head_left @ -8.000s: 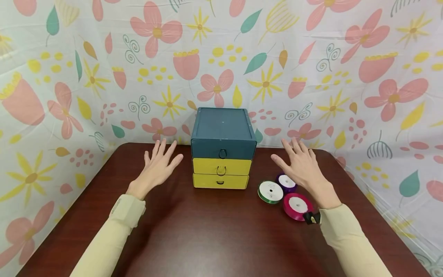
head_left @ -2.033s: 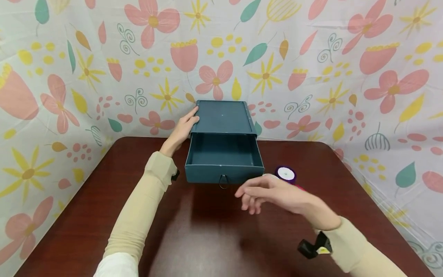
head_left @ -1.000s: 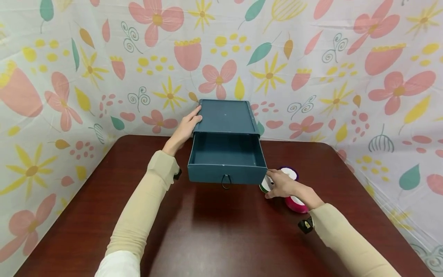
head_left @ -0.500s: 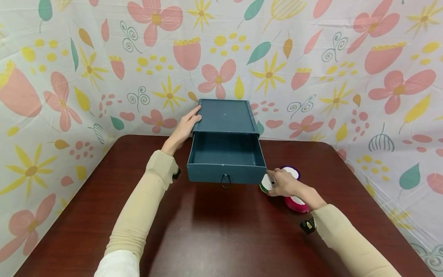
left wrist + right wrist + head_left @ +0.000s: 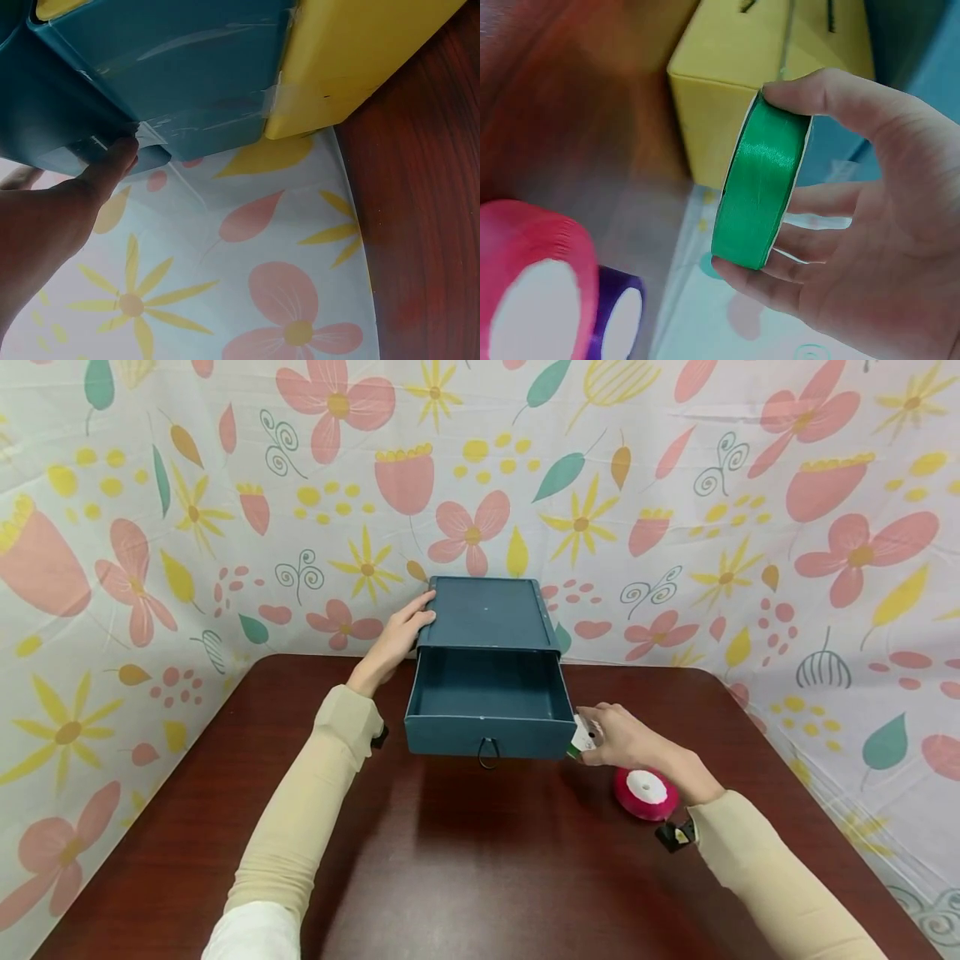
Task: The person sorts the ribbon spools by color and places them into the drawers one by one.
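Observation:
A blue and yellow drawer box (image 5: pixel 491 614) stands at the back of the table, its blue top drawer (image 5: pixel 491 737) pulled out with a bare inside. My left hand (image 5: pixel 397 639) rests against the box's upper left edge; in the left wrist view its thumb (image 5: pixel 112 169) lies on the blue side. My right hand (image 5: pixel 626 739) grips a spool of green ribbon (image 5: pixel 761 184) between thumb and fingers, just right of the drawer's front corner. In the right wrist view the spool is raised off the table, its green rim facing the camera.
A red ribbon spool (image 5: pixel 647 793) lies on the table (image 5: pixel 480 877) below my right hand. Beside it in the right wrist view is a purple ribbon spool (image 5: pixel 616 315), hidden in the head view. A flowered cloth (image 5: pixel 675 485) hangs close behind the table.
Since the earliest frame, the top drawer has come out and my left hand has moved onto the box. My right hand has taken the green ribbon spool and lifted it.

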{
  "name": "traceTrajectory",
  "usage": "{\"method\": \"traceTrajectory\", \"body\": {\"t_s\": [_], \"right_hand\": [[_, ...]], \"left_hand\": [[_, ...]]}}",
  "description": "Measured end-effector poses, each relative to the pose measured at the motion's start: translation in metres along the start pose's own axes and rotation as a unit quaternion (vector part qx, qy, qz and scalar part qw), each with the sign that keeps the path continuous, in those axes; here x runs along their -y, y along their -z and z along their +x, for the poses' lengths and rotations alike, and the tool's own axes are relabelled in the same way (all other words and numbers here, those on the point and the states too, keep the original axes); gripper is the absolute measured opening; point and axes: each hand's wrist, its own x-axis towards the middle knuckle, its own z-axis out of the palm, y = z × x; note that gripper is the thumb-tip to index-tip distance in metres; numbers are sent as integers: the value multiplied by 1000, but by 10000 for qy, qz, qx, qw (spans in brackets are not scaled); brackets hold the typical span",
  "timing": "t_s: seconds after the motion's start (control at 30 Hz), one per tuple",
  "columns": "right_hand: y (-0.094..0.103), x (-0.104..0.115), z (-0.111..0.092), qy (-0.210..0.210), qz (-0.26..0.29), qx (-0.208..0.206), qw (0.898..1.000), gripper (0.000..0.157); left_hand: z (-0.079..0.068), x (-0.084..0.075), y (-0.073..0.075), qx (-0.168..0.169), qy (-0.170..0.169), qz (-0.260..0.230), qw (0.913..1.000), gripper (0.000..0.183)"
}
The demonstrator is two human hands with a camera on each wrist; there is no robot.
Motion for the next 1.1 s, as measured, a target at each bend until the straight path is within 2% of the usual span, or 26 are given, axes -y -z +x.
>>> {"method": "traceTrajectory", "body": {"t_s": [0.47, 0.9, 1.1], "right_hand": [[44, 11, 4, -121, -247, -231, 9994, 72], [82, 27, 6, 74, -336, -440, 9984, 69], [96, 37, 5, 55, -309, -499, 9983, 71]], "left_hand": [[1, 0, 1, 66, 6, -51, 10000, 55], [1, -1, 1, 59, 22, -141, 9999, 54], [7, 8, 1, 38, 31, -113, 9999, 54]]}}
